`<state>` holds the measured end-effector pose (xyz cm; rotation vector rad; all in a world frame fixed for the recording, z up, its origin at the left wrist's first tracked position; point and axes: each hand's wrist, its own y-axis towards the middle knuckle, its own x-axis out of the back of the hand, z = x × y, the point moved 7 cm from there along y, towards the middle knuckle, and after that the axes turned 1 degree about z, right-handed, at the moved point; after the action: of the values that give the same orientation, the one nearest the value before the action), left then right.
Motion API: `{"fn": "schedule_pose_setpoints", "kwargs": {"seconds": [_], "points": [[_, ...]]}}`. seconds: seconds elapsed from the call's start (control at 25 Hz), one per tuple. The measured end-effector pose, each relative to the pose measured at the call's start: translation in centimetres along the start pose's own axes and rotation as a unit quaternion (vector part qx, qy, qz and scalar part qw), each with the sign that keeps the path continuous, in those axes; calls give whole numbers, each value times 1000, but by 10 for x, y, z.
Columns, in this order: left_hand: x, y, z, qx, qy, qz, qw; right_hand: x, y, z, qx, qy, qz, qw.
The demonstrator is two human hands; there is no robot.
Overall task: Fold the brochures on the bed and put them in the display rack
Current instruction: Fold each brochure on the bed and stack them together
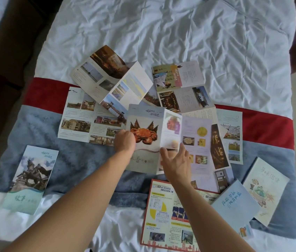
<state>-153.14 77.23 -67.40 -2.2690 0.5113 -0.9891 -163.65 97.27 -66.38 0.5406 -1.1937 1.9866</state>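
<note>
A brochure with an orange crab picture lies partly folded in the middle of the bed. My left hand grips its left edge, fingers curled under the panel. My right hand presses flat on the raised middle fold. Around it lie several unfolded brochures: one with building photos, one with landscape photos, one with temple photos. A folded brochure with a horse statue rests at the left. The display rack is not in view.
A red-bordered safety leaflet lies near the bed's front edge. Two folded booklets sit at the right. A red and grey-blue bed runner crosses the white sheet. Brown floor runs along the bed's left side.
</note>
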Motion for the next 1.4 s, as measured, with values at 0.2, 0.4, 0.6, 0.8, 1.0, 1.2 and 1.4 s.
{"fn": "schedule_pose_setpoints", "kwargs": {"seconds": [0.2, 0.4, 0.6, 0.8, 1.0, 1.2, 1.4], "points": [[5, 5, 2, -48, 11, 47, 998, -9, -4, 21, 12, 162, 83, 983], [-34, -21, -2, -157, 77, 132, 976, -3, -8, 22, 8, 156, 21, 988], [-60, -34, 9, -209, 170, 177, 947, 16, 6, -18, -36, 19, -62, 997], [-86, -42, 17, -198, 177, 260, 928, -1, 12, -44, -49, -14, 25, 998], [-98, -45, 11, -157, 126, 276, 940, -4, 10, -39, -34, -11, 1, 999], [-74, -31, 2, -163, 178, 148, 959, -7, 17, -43, -72, 70, 30, 995], [-64, -29, 1, -134, 124, 130, 975, -19, 8, -29, -64, 122, 27, 990]]}}
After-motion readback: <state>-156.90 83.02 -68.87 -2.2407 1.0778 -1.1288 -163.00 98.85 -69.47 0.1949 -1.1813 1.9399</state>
